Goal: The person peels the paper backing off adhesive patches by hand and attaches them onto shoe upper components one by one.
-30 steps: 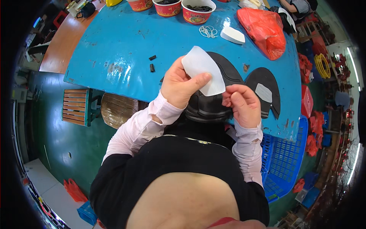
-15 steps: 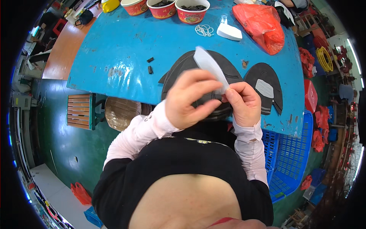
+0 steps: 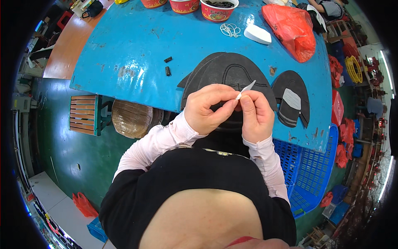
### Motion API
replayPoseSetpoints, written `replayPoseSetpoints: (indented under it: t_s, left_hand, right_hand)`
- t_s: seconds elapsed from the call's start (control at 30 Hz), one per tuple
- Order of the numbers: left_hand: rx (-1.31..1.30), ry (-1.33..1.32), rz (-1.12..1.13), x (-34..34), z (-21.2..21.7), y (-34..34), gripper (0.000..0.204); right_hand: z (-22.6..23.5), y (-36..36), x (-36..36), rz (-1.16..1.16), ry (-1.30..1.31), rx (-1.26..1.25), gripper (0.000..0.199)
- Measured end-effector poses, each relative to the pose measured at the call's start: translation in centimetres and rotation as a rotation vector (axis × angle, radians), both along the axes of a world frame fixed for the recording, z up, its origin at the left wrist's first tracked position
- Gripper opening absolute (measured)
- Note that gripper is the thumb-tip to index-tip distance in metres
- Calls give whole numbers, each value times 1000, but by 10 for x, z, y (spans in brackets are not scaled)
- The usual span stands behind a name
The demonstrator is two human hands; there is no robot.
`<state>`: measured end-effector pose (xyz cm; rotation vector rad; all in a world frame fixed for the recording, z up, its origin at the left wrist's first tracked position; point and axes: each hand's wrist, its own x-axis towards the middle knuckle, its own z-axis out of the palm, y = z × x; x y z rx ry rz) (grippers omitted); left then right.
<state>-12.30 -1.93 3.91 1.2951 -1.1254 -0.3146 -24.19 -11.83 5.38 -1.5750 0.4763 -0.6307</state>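
Between my fingertips is a thin white slip [image 3: 249, 86], seen nearly edge-on, its narrow tip pointing up and right. My left hand [image 3: 208, 108] pinches its lower end with thumb and forefinger. Close beside it, my right hand [image 3: 258, 117] grips the same end between thumb and bent fingers. Under and beyond both hands lies a stack of dark grey, round-ended flat pieces [image 3: 238, 66] with stitched or grooved lines; my hands hide its near part. To the right, similar smaller dark pieces [image 3: 289, 79] carry a white patch [image 3: 292, 99] on top.
Two small black pieces [image 3: 168, 71] lie left of the stack on the blue table [image 3: 120, 54]. Farther back are red paper tubs [image 3: 217, 14], white string loops [image 3: 230, 30], a white block [image 3: 258, 34] and a red plastic bag [image 3: 292, 31]. A blue basket [image 3: 313, 178] stands below the table's right edge.
My left hand's thumb and fingers, apart before, have closed on the white slip beside my right hand. The slip has turned from showing its broad face to nearly edge-on. The view has shifted slightly.
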Motion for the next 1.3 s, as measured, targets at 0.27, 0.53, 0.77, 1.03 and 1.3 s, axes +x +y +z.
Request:
replayPoseSetpoints:
  t_s: [0.27,0.53,0.77,1.03,1.3]
  left_hand:
    - [39,264,-61,-1,-9,5,15]
    - [56,408,-98,2,-3,9,12]
    - [193,498,-46,9,-2,10,10]
    - [37,818,23,10,-5,11,11]
    - [-54,563,-112,0,-4,8,12]
  right_hand:
    - [-6,5,12,-160,-40,-701,6]
    - [-14,3,12,-82,-58,-440,8]
    - [-15,4,10,-38,-51,-527,6]
    - [-24,-12,-15,98,-255,194,18]
    - [-4,-8,-9,119,-102,543,34]
